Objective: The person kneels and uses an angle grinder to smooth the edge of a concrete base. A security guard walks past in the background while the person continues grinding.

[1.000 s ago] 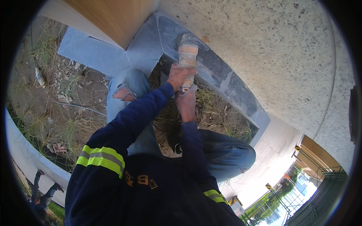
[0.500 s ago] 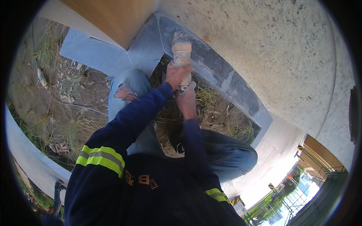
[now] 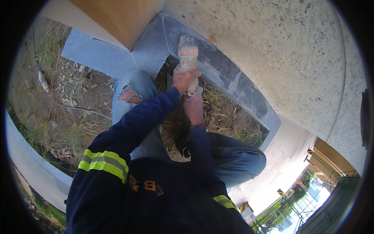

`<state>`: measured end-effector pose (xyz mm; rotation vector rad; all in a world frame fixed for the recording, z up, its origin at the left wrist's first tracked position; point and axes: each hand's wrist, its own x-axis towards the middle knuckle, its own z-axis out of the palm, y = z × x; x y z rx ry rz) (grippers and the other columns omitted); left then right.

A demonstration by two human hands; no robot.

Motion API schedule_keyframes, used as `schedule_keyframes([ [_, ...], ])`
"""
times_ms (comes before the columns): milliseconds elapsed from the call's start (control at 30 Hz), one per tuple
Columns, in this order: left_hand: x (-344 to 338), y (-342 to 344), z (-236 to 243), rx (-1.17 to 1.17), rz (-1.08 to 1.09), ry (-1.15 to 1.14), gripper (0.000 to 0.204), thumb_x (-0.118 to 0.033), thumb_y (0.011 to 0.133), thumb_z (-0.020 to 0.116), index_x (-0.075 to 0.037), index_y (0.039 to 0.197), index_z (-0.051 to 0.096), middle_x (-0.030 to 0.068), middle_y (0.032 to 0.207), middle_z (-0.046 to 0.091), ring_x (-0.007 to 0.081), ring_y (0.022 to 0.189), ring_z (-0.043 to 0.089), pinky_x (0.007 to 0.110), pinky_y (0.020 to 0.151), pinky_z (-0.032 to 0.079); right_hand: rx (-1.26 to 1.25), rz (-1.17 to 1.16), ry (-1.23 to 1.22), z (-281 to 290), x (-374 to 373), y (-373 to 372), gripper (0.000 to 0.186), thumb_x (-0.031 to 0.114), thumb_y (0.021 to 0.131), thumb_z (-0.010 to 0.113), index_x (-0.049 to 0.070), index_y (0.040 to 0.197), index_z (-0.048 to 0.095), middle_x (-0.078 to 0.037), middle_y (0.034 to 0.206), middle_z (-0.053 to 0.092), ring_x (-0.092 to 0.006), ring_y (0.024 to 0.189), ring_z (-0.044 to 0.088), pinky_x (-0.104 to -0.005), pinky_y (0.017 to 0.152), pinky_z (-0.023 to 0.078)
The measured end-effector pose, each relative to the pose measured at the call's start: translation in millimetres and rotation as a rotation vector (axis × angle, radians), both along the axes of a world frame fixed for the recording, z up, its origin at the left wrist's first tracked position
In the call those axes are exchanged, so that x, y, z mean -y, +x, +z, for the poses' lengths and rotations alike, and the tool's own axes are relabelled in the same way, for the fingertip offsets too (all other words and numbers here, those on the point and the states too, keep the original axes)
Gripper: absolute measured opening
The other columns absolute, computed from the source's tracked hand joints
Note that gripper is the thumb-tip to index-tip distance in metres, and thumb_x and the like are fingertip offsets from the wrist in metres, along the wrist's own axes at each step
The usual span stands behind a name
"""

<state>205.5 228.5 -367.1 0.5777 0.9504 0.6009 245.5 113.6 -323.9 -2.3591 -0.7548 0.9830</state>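
Observation:
My left hand (image 3: 184,80) is wrapped around the middle of a dusty orange and grey angle grinder (image 3: 188,58). Lower down, my right hand (image 3: 193,106) grips the rear end of the same tool. The grinder's head rests at the far end of a dark grey stone ledge (image 3: 224,68), close to a joint between slabs. Its underside and any disc are mostly hidden from above. Pale, worn-looking patches mark the ledge's top face.
A speckled stone wall (image 3: 272,50) rises behind the ledge. Left of it stand a tan panel (image 3: 117,19) and a bluish grey slab (image 3: 97,54). My bent knees flank dry grass and soil (image 3: 226,107). A thin cable (image 3: 83,110) crosses the ground at left.
The grinder and both hands have shifted slightly toward me along the ledge. A dark shape at the lower left edge has gone from view.

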Motion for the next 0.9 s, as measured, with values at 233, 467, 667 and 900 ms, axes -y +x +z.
schedule_keyframes([
  [233, 27, 6, -4, -0.047, -0.003, 0.004, 0.047, -0.009, 0.074, 0.086, -0.003, 0.115, 0.064, 0.0072, 0.099, 0.07, 0.0181, 0.081, 0.069, 0.037, 0.073, 0.058, 0.029, -0.068, -0.074, 33, 7, -15, 0.054, 0.016, 0.088, 0.077, -0.001, 0.124, 0.041, -0.031, 0.107, 0.068, -0.0481, 0.103, 0.069, -0.0509, 0.084, 0.053],
  [467, 17, -3, -7, -0.026, 0.057, -0.024, 0.052, -0.01, 0.072, 0.089, -0.001, 0.116, 0.063, 0.009, 0.102, 0.072, 0.0209, 0.085, 0.071, 0.039, 0.077, 0.059, -0.007, -0.007, 0.003, -1, 10, -5, 0.055, 0.019, 0.089, 0.076, -0.001, 0.124, 0.041, -0.031, 0.108, 0.068, -0.047, 0.104, 0.069, -0.0496, 0.083, 0.053],
  [667, 47, -1, -9, 0.026, -0.006, 0.035, 0.044, -0.009, 0.075, 0.086, -0.002, 0.113, 0.065, 0.0072, 0.099, 0.072, 0.0186, 0.086, 0.07, 0.037, 0.077, 0.059, 0.002, -0.085, 0.01, 14, 36, -18, 0.055, 0.018, 0.089, 0.077, -0.003, 0.124, 0.04, -0.033, 0.108, 0.067, -0.0499, 0.104, 0.068, -0.0508, 0.084, 0.052],
  [900, 40, -4, -11, -0.019, -0.002, 0.059, 0.048, -0.005, 0.075, 0.085, -0.003, 0.117, 0.064, 0.0074, 0.101, 0.072, 0.0187, 0.088, 0.07, 0.037, 0.079, 0.058, 0.065, -0.063, 0.002, -1, 31, -22, 0.058, 0.021, 0.088, 0.077, -0.003, 0.126, 0.04, -0.034, 0.105, 0.068, -0.0536, 0.103, 0.066, -0.0551, 0.083, 0.051],
])
